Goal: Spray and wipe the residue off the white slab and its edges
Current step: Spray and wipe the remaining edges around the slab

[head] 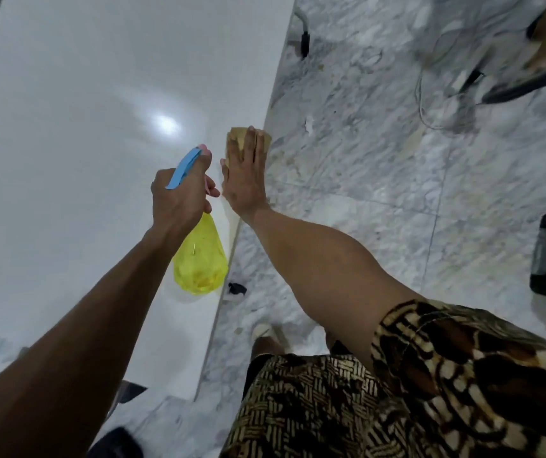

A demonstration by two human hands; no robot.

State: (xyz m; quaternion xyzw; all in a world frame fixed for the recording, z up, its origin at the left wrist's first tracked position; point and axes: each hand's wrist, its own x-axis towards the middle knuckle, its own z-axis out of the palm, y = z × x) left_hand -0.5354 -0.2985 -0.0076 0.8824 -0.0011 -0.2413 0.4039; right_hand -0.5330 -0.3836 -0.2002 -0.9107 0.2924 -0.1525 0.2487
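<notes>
Glossy white slab [66, 127]: a long, smooth white panel that fills the left half of the view and runs from near to far; its right edge crosses the middle of the picture. It seems to sit raised above the floor, though what carries it cannot be told. No residue can be made out on the sheen, so missed patches are a likely risk.
Grey-veined marble floor [397, 193]: lies to the right of the slab, with loose cables and scraps of debris on it; the person could catch a foot there while working along the edge.
Yellow translucent spray bottle with blue trigger head [200, 259]: hangs over the near right part of the slab, nozzle aimed far. Spray let off now could wet the wiping hand or drift past the edge to the floor, making it slippery.
Left hand [179, 196]: its grip is wrapped round the bottle's neck, one finger lying along the blue head.
Right hand [245, 180]: flat, fingers straight, no closed grip; it presses the cloth on the slab's right edge.
Tan folded cloth [236, 138]: sits under the fingertips at the edge; held by pressure alone, it may slide off onto the floor.
Writing: no brand, label or text is readable anywhere.
</notes>
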